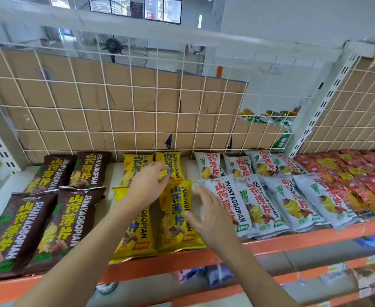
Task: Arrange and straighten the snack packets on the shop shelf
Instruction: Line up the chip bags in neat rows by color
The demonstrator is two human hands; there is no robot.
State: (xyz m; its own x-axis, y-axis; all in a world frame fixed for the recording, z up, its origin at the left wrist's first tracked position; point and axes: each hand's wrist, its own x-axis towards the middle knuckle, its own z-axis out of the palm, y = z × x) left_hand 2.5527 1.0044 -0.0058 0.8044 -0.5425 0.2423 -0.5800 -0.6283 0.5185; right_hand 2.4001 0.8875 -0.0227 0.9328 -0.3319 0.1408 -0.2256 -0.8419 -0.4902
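Now straightening midway along the shelf (292, 239): left hand (148, 185) pinching the far yellow packet (171, 160) at its near end, right hand (213, 216) spread loose beside the near yellow packet (177, 218). Next, probably: nudging both square with neighbours.

Bright, even, diffuse indoor light. Shadows are soft and faint, lying under the yellow packets (177, 218) near the shelf's (292, 240) front edge, where their film shows a slight sheen. Wide-angle distortion bows the wire grid (137, 107) and uprights (335, 94) toward the frame edges. The right hand (213, 218) is motion-blurred and the windows (135, 6) are soft.
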